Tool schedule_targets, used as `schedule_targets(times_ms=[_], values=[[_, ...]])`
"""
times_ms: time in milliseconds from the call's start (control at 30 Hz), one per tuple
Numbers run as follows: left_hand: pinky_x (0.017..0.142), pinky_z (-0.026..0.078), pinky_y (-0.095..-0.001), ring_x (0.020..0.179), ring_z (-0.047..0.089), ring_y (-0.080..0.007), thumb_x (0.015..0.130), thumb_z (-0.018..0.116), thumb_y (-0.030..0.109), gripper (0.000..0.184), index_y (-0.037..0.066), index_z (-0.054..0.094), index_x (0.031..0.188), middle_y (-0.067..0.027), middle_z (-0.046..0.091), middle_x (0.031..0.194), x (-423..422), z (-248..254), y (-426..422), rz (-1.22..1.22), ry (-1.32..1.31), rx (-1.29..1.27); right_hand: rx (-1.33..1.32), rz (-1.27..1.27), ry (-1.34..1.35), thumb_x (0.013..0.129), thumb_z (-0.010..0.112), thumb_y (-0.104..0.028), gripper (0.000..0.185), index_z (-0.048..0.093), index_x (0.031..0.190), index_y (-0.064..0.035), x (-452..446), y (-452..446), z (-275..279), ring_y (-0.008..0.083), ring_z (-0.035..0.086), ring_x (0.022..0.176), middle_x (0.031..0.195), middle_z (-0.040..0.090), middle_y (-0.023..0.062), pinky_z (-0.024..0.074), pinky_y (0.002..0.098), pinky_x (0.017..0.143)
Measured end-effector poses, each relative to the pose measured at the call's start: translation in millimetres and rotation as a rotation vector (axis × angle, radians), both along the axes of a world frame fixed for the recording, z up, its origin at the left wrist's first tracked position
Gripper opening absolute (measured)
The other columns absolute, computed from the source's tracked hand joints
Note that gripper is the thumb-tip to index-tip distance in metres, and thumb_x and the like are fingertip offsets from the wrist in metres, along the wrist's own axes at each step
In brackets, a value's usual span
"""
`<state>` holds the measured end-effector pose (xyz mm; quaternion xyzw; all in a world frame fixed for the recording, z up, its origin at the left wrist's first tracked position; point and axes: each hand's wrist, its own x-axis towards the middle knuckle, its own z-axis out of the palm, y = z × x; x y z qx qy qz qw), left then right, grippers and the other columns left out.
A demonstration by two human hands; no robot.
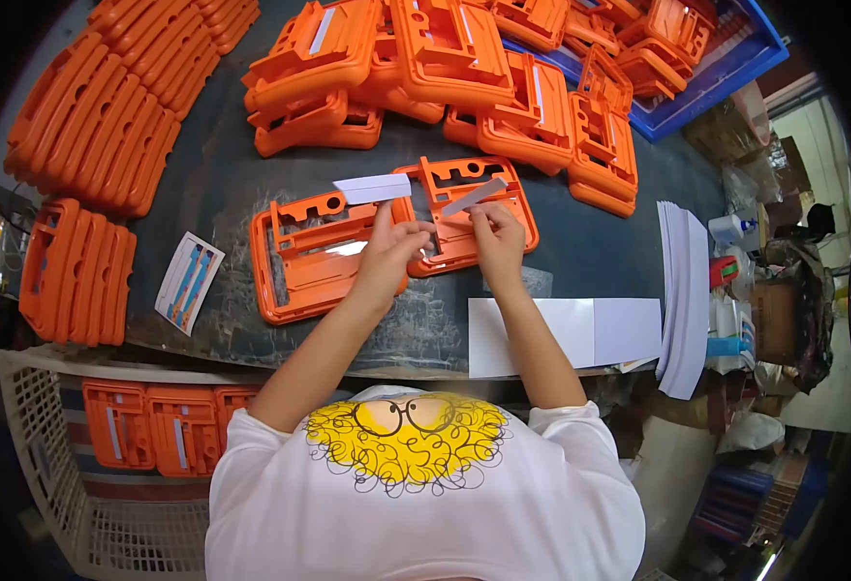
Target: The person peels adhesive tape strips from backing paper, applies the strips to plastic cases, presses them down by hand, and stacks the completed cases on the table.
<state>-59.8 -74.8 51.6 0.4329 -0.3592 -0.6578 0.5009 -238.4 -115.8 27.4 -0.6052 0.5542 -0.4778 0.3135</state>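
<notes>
Two orange plastic cases lie side by side on the dark table: the left case point(299, 286) and the right case point(517, 208). My left hand point(386, 257) is over the inner edge of the left case, with one digit pressed against a small bundle of white paper strips point(372, 188); its other fingers are loosely curled, and the grip's underside is hidden. Above the right case, my right hand point(500, 240) pinches a narrow grey-white strip point(474, 197) between thumb and finger. The strip slants over the case's compartments.
Stacked orange cases point(91, 126) line the left side; more cases point(454, 58) pile up at the back, beside a blue crate point(667, 116). A printed card point(190, 281) lies left. White sheets point(532, 339) and a paper stack point(682, 300) lie right. A white basket point(144, 533) stands below the table edge.
</notes>
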Motion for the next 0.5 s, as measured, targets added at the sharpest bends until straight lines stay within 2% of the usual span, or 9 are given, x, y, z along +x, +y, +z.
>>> schedule_targets(times_ms=[100, 133, 233, 267, 367, 400, 500], values=[[0.085, 0.047, -0.0287, 0.096, 0.06, -0.0149, 0.092, 0.054, 0.006, 0.086, 0.013, -0.001, 0.158, -0.013, 0.062, 0.114, -14, -16, -8, 0.031, -0.01, -0.033, -0.03, -0.004, -0.07, 0.095, 0.058, -0.008, 0.019, 0.07, 0.094, 0.0078, 0, -6, -15, 0.0156, 0.061, 0.087, 0.093, 0.066, 0.0099, 0.0453, 0.0263, 0.078], [0.079, 0.049, -0.0282, 0.089, 0.062, -0.0143, 0.091, 0.054, 0.002, 0.089, 0.012, -0.005, 0.157, -0.0153, 0.063, 0.115, -20, -24, -10, 0.067, -0.023, -0.082, -0.023, -0.009, -0.047, 0.095, 0.058, -0.007, 0.019, 0.07, 0.094, 0.0078, 0, -5, -15, 0.0159, 0.061, 0.087, 0.093, 0.067, 0.0101, 0.0455, 0.0265, 0.078], [0.072, 0.051, -0.0271, 0.08, 0.063, -0.0136, 0.089, 0.054, -0.002, 0.092, 0.011, -0.009, 0.156, -0.0179, 0.063, 0.116, -27, -36, -7, 0.106, -0.262, -0.173, -0.036, -0.027, -0.001, 0.093, 0.059, -0.007, 0.018, 0.07, 0.092, 0.0073, 0, -4, -14, 0.0183, 0.062, 0.086, 0.091, 0.067, 0.0109, 0.0461, 0.0284, 0.077], [0.065, 0.054, -0.0297, 0.069, 0.065, -0.0163, 0.086, 0.057, -0.001, 0.098, 0.009, -0.011, 0.155, -0.0217, 0.065, 0.113, -29, -38, -6, 0.114, -0.403, -0.212, -0.063, -0.035, -0.003, 0.092, 0.059, -0.007, 0.017, 0.071, 0.091, 0.0068, -1, -5, -17, 0.02, 0.062, 0.085, 0.09, 0.067, 0.0113, 0.0463, 0.0298, 0.076], [0.065, 0.054, -0.0299, 0.069, 0.067, -0.0195, 0.083, 0.057, -0.001, 0.099, 0.007, -0.012, 0.154, -0.0246, 0.064, 0.118, -33, -29, -1, 0.059, -0.619, -0.219, -0.073, -0.045, -0.02, 0.091, 0.06, -0.006, 0.017, 0.071, 0.09, 0.006, 0, -4, -19, 0.0222, 0.061, 0.086, 0.089, 0.067, 0.0115, 0.0465, 0.0316, 0.076], [0.065, 0.054, -0.0312, 0.069, 0.068, -0.0221, 0.081, 0.058, -0.001, 0.101, 0.005, -0.012, 0.154, -0.0262, 0.062, 0.122, -34, -30, -1, 0.058, -0.616, -0.239, -0.065, -0.045, -0.028, 0.091, 0.06, -0.006, 0.017, 0.071, 0.089, 0.0059, 0, -4, -18, 0.0225, 0.061, 0.086, 0.089, 0.067, 0.0115, 0.0466, 0.0319, 0.076], [0.065, 0.054, -0.0316, 0.069, 0.068, -0.0223, 0.081, 0.058, -0.001, 0.1, 0.005, -0.01, 0.154, -0.0254, 0.063, 0.12, -35, -33, 0, 0.063, -0.657, -0.261, -0.07, -0.033, -0.02, 0.091, 0.06, -0.006, 0.016, 0.071, 0.089, 0.0059, 2, -4, -17, 0.0227, 0.061, 0.087, 0.089, 0.067, 0.0115, 0.0462, 0.0321, 0.077]])
